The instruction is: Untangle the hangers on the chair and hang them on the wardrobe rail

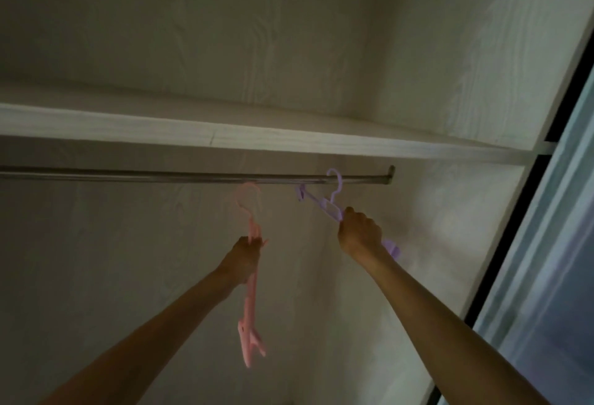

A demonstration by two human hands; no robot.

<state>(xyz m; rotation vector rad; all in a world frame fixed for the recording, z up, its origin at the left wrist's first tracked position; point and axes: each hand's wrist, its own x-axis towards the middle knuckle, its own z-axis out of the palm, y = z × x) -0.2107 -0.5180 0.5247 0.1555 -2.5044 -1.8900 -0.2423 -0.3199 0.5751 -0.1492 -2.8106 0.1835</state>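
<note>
A metal wardrobe rail (160, 176) runs across the middle of the view under a white shelf. My right hand (360, 232) grips a purple hanger (324, 206) by its bar; its hook sits over the rail near the right end. My left hand (247, 255) holds a pink hanger (252, 292) seen edge-on, its round hook just under the rail and apart from it. The pink hanger's lower end, with clips, hangs down past my wrist. The chair is out of view.
A white shelf (289, 139) lies just above the rail. The wardrobe's back and side panels (450, 227) close in the space. The rail's end bracket (390, 174) sits at the right. A dark door frame and window (553, 243) stand at the far right.
</note>
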